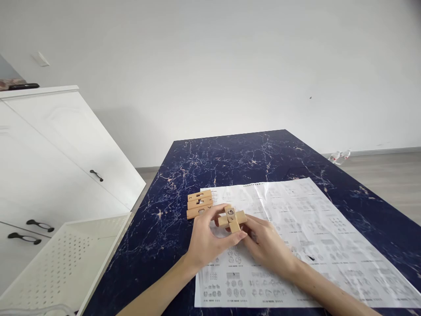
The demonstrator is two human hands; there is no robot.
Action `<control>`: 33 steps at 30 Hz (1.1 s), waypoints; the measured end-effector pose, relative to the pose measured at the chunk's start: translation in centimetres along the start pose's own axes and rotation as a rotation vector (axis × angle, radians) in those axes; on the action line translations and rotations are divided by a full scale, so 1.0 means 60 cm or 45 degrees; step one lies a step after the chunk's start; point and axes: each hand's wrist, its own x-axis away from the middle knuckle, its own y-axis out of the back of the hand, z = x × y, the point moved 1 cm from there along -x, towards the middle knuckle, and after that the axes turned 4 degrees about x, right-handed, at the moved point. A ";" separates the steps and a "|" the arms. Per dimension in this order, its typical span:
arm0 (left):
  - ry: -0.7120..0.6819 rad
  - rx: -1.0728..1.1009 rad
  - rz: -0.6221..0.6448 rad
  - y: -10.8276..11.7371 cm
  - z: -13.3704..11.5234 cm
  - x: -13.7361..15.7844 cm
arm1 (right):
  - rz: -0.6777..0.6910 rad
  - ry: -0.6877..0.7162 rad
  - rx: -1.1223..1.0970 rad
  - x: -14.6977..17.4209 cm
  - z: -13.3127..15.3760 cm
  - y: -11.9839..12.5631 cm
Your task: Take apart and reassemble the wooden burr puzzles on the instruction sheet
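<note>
Your left hand (205,239) and right hand (268,245) hold one crossed wooden block (231,218)

Your left fingers are bent around the block, the thumb on its near side and the other fingers behind. Your right fingers are closed narrowly at its right end. The block, with dark handwritten marks, is in the air between both hands, above the printed paper sheet (286,263). Just beyond your left hand, three notched wooden pieces (200,202) lie side by side across the left edge of the sheet; the nearest is partly hidden. Under all is the dark blue marbled table (210,160). To the left are a white perforated container (62,259) and a white cabinet (66,145). Farther, at right, clear bottles (344,156) are near the pale wall (210,66).
</note>
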 end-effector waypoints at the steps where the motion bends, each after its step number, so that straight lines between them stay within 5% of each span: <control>1: 0.001 -0.005 -0.013 -0.001 -0.003 0.001 | -0.013 0.008 0.011 0.002 0.001 -0.001; 9: -0.074 0.023 -0.051 -0.003 -0.008 0.004 | 0.020 -0.002 -0.024 0.002 0.006 0.002; 18: -0.046 0.308 0.174 0.004 0.000 0.005 | 0.310 -0.034 -0.477 -0.009 0.029 0.029; 25: 0.062 0.667 0.517 0.005 0.011 -0.002 | 0.840 -0.005 -1.097 -0.015 0.008 0.039; 33: 0.069 0.572 0.505 0.007 -0.003 0.000 | 0.687 -0.069 -0.928 -0.010 0.005 0.042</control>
